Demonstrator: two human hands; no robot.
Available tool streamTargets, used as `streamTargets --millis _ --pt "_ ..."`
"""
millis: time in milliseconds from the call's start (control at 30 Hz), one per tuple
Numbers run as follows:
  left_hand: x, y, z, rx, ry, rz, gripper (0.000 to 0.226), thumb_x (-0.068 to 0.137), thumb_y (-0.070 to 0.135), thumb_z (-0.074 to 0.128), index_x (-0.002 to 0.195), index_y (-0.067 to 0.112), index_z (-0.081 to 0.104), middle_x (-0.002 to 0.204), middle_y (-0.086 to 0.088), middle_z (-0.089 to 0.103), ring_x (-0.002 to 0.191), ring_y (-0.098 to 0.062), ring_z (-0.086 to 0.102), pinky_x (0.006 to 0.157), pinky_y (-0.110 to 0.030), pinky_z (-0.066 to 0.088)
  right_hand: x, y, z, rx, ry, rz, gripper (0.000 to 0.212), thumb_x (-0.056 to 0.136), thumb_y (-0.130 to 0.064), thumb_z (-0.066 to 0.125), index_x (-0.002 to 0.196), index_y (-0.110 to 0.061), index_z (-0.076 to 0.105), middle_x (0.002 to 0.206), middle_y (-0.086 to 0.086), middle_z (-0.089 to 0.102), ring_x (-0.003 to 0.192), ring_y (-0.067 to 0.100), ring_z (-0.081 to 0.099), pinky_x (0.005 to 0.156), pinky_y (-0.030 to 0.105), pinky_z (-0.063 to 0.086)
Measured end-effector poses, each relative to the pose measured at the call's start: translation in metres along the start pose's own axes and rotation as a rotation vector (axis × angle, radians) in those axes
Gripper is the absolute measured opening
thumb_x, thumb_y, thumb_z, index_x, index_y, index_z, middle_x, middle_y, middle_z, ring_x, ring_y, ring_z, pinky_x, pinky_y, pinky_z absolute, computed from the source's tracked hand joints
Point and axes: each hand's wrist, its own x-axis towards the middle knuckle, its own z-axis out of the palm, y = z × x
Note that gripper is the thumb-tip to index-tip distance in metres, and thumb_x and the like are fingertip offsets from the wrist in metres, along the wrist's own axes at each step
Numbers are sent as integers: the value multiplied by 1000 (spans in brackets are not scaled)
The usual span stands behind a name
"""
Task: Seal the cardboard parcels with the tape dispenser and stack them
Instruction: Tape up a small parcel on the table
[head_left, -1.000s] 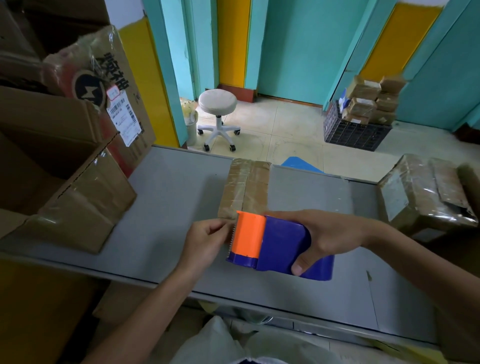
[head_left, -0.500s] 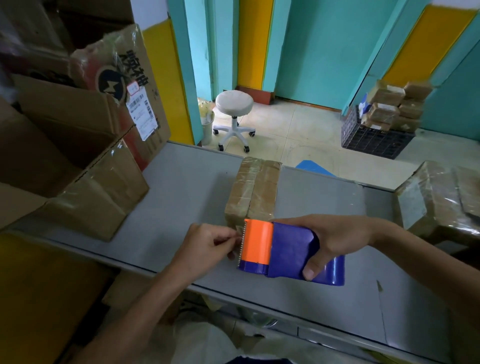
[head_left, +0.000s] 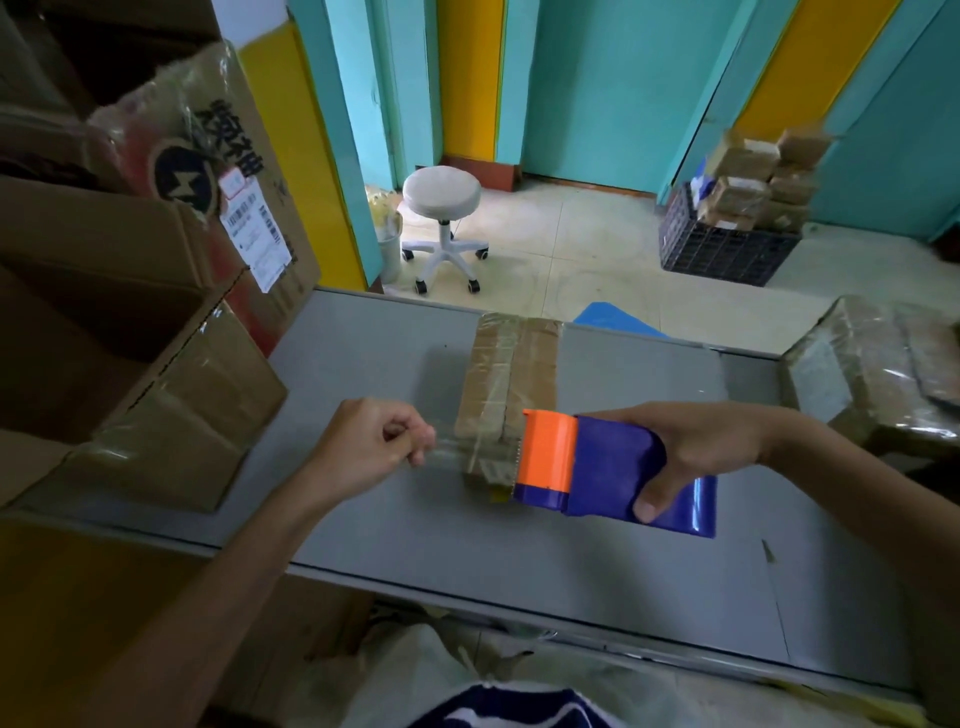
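Your left hand (head_left: 363, 449) pinches tape (head_left: 452, 453) and right hand (head_left: 696, 447) grips the tape dispenser (head_left: 597, 462) over the parcel (head_left: 514, 374) at the table's (head_left: 363, 353) far edge.

Your left hand (head_left: 366, 447) and right hand (head_left: 696, 447) lead back to bare forearms, and at the bottom edge of view your dark navy garment (head_left: 501, 709) shows white markings across it.

A blue tape dispenser (head_left: 613, 467) with an orange cutter head is held over the middle of the surface, head pointing left, with a clear strip of tape (head_left: 467, 457) drawn out leftward. Behind it a flat brown parcel (head_left: 511, 379), taped lengthwise, reaches the far edge. Larger taped parcels (head_left: 872, 374) sit at the right edge.
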Motion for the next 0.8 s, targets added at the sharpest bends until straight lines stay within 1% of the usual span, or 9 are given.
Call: streamTargets --millis 167,367,433,500,567,633,700,767,800 --pt "16 -19 18 -9 -46 -109 31 85 9 65 58 24 63 43 14 59 44 6 53 51 -10 41 8 -2 -3 -47 3 71 66 65 -24 78 125 -30 49 107 -11 67 96 12 65 84 31 55" --pt "24 -28 26 -45 -32 -55 34 87 17 64 54 28 64 47 12 62 51 3 58 61 -14 43 16 -4 -9 -66 -15 132 59 63 -30 77 116 -32 52 103 -16 67 92 7 66 72 20 52" --pt "22 -35 31 17 -68 -152 35 87 31 64 53 25 66 50 10 64 53 1 60 60 -20 44 15 -3 -9 -75 -30 158 58 62 -31 76 115 -34 52 102 -17 67 93 8 66 72 20 52" --pt "15 -46 35 216 -143 -302 42 84 48 61 57 17 71 55 5 67 58 -7 64 61 -25 49 11 0 -11 -81 -36 179 58 62 -30 77 116 -33 52 101 -17 67 93 8 66 73 19 52" --pt "7 -52 36 275 -65 -360 43 84 49 59 65 13 73 63 0 70 69 -18 67 67 -30 52 5 4 -12 -83 -29 181 61 63 -30 76 119 -30 52 103 -16 67 93 8 66 75 22 53" --pt "9 -41 32 291 227 -244 31 88 36 55 81 12 72 79 -8 72 82 -27 67 71 -33 49 2 6 -11 -75 -3 170 64 63 -29 77 122 -29 51 104 -16 67 93 7 66 79 24 54" --pt "19 -12 35 340 393 73 30 90 28 45 99 12 69 101 -9 68 96 -29 62 80 -31 44 4 7 -10 -57 5 159 66 63 -27 77 123 -30 50 104 -18 67 91 4 65 79 24 54" --pt "31 16 50 369 241 334 45 92 34 31 124 17 58 132 -7 55 123 -24 48 101 -37 34 7 8 -8 -46 3 144 66 64 -26 77 124 -31 50 105 -17 67 92 4 65 81 26 54" --pt "34 23 60 411 110 381 53 94 43 20 137 23 45 147 -2 38 137 -21 31 110 -42 21 8 9 -8 -45 4 139 66 64 -26 77 124 -32 50 106 -16 67 93 6 65 82 28 54"
